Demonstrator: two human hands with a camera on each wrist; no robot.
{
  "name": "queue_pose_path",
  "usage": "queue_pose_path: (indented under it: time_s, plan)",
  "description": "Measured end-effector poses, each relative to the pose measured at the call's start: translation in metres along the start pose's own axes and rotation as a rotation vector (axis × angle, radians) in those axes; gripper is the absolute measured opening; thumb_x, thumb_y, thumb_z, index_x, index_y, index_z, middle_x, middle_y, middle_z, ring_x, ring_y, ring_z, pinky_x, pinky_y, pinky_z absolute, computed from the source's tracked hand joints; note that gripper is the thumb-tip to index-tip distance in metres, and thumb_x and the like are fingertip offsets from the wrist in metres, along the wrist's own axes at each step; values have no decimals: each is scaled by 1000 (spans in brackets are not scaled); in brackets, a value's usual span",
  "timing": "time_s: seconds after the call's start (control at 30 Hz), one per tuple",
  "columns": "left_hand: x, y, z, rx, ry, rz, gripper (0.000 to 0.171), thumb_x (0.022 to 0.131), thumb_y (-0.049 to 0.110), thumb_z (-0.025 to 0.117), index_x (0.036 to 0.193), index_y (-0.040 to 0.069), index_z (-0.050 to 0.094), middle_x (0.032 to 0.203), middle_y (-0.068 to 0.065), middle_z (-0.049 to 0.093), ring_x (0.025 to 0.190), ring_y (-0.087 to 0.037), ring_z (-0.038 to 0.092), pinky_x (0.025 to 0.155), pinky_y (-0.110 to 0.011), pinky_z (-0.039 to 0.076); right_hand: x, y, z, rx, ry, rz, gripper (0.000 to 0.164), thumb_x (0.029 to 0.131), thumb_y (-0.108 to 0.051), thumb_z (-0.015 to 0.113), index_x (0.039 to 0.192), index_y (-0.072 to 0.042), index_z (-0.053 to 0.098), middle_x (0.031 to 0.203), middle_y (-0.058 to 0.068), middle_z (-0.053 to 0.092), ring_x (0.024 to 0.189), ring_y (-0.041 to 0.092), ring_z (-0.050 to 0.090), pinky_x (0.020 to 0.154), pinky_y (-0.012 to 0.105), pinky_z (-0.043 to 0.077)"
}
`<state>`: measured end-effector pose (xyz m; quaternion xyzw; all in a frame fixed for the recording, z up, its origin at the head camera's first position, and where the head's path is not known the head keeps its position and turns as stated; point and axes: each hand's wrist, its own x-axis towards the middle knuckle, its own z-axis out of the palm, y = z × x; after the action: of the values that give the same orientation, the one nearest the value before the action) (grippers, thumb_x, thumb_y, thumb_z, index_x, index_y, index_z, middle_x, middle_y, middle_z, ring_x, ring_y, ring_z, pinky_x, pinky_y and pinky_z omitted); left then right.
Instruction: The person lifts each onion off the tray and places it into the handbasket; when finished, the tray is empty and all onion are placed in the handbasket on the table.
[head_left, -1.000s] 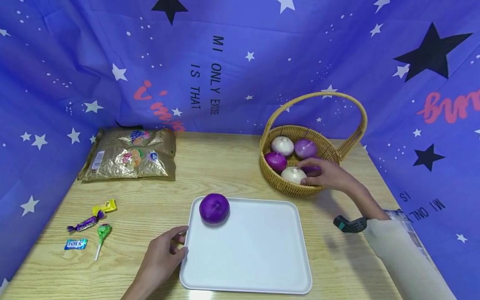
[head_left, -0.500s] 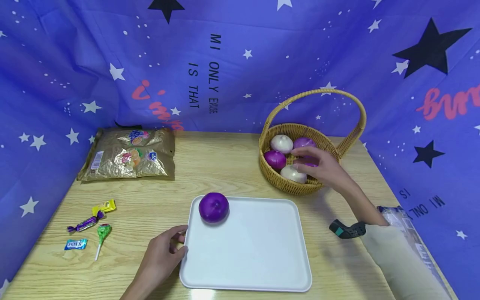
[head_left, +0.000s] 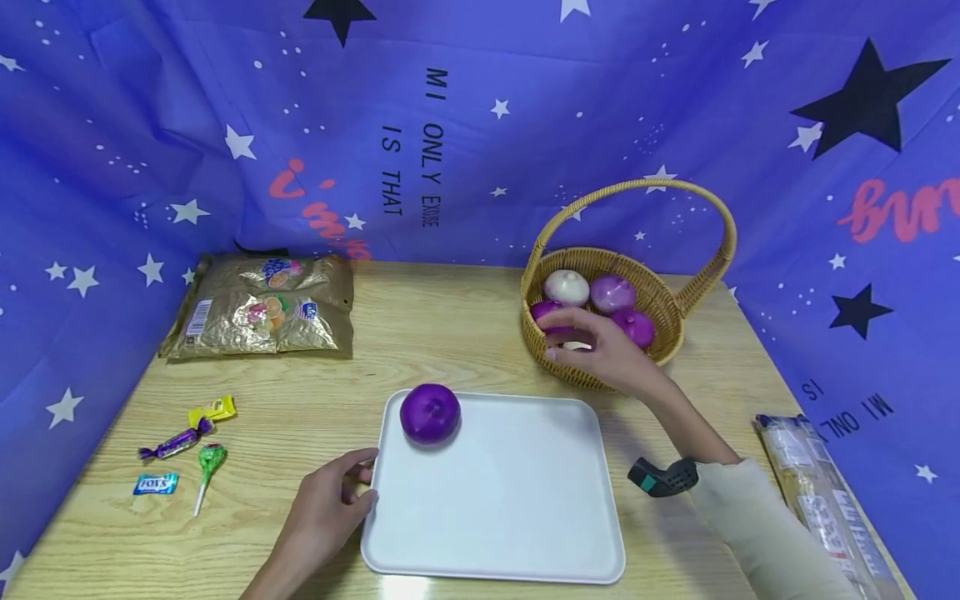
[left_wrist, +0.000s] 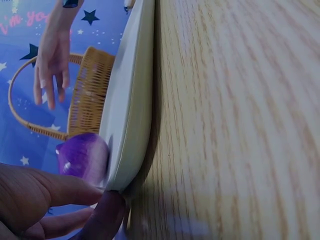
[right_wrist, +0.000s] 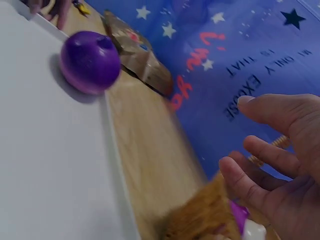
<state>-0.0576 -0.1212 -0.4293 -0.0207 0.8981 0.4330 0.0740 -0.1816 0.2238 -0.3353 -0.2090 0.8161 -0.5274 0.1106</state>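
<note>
My right hand [head_left: 611,354] hovers over the front of the wicker basket [head_left: 536,352], fingers parted and holding nothing. Inside the basket are a white onion [head_left: 566,287], a pale purple onion [head_left: 612,293] and a magenta onion [head_left: 633,327]. My fingers partly cover another magenta onion [head_left: 546,310] and most of a second white onion [head_left: 576,345]. On the white tray [head_left: 502,492], a dark purple onion [head_left: 430,414] sits in the far left corner. My left hand [head_left: 330,508] pinches the tray's left rim between thumb and fingers, as the left wrist view shows.
A gold foil bag [head_left: 262,308] lies at the back left. Wrapped sweets [head_left: 176,444] and a green lollipop [head_left: 211,460] lie left of the tray. Clear plastic packaging [head_left: 817,492] runs along the right edge. The basket's tall handle [head_left: 633,184] arches above it.
My right hand has lifted off the front white onion and moved left and toward me, uncovering the magenta onion at the basket's right. The left hand and tray have stayed put.
</note>
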Motion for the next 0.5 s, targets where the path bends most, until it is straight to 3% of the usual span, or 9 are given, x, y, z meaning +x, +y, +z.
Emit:
queue_pose_path:
  time_s: [0.23,0.5]
  plan:
    - [0,-1,0,7,7,8,47,69,-1,66,113,12,58,85,0,58,58,-8,48,48,-20,41,6,2,28,2,-70,7,45,78,-10,64,120,-6,48,123,9,46,109,34,46,85,37,44]
    - [0,-1,1,12,8,7,47,69,0,66,113,13,58,84,0,58,57,-8,48,48,-20,41,18,27,58,7,-111,4,46,77,-19,66,120,-19,49,122,-3,47,108,24,49,83,34,45]
